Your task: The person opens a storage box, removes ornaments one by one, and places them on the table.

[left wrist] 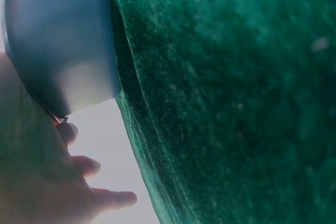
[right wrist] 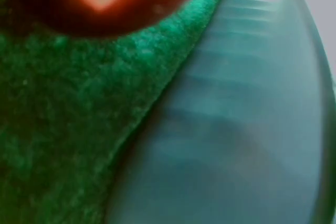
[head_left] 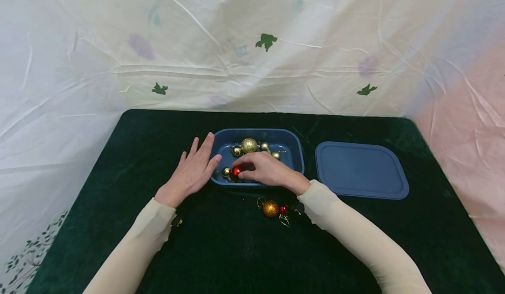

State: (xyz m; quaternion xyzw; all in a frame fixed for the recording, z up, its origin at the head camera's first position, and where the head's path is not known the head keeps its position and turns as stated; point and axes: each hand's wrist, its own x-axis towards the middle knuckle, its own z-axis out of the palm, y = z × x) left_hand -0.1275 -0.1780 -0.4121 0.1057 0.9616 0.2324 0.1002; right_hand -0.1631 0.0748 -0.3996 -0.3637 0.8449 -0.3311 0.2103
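A blue rectangular box (head_left: 296,154) holds several gold baubles, among them a large glittery one (head_left: 249,145) and a small shiny one (head_left: 226,171) at the front left. My right hand (head_left: 268,168) reaches over the front rim into it, thumb and fingertips pinching a small red bauble (head_left: 236,171) low inside. At the left end, my left hand (head_left: 191,167) lies against the rim with fingers spread and straight. The left wrist view shows the box's outer wall (left wrist: 68,35) beside that hand's fingers (left wrist: 86,166).
A blue lid (head_left: 362,170) lies flat to the right of the box. In front sit an orange glitter bauble (head_left: 270,208) and a small red bauble (head_left: 283,209) with gold pieces. Something gold (head_left: 179,222) shows by the left cuff. Dark green cloth (head_left: 236,259) covers the table.
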